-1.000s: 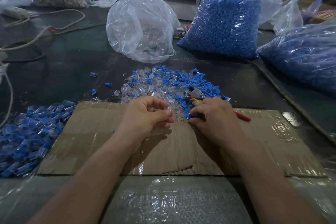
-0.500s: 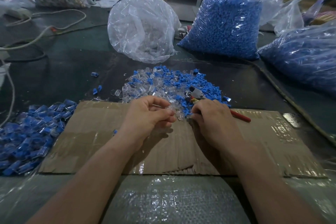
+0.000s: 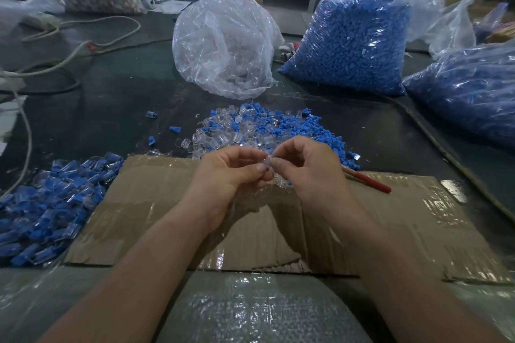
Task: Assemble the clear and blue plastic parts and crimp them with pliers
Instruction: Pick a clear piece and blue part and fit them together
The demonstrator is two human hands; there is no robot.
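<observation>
My left hand (image 3: 234, 172) pinches a small clear plastic part (image 3: 267, 162) above the cardboard sheet (image 3: 156, 203). My right hand (image 3: 309, 167) pinches a small blue part (image 3: 274, 157) against the clear one; the two parts touch between my fingertips. Behind my hands lies a mixed pile of loose clear and blue parts (image 3: 264, 128). The pliers are mostly hidden behind my right hand; only their red handle (image 3: 370, 179) shows on the cardboard to the right.
A heap of assembled blue-and-clear pieces (image 3: 47, 203) lies at the left. At the back stand a bag of clear parts (image 3: 223, 47) and bags of blue parts (image 3: 354, 44) (image 3: 468, 92). Cables (image 3: 69, 53) run across the dark table at far left.
Both hands have lifted off the pile and come together above the cardboard. My right hand picked up a blue part and brought it to the clear part in my left.
</observation>
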